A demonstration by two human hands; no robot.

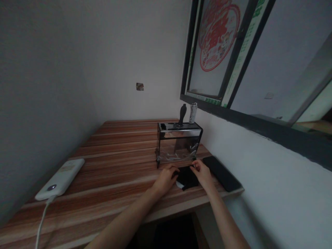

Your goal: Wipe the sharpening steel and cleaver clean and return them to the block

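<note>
Both my hands rest on a small black cloth-like item [187,177] lying on the striped wooden table [116,166], right in front of a clear knife block [178,145]. My left hand [166,178] has its fingers curled onto the item's left edge. My right hand [203,173] pinches its upper right edge. A white corner shows under the black item. A black knife handle [182,114] sticks up from the block's top.
A flat black slab [221,173] lies by the right wall near the table's corner. A white power bank [61,178] with a cable lies at the left. A small can [192,112] stands on the window ledge. Walls close in on the left and right.
</note>
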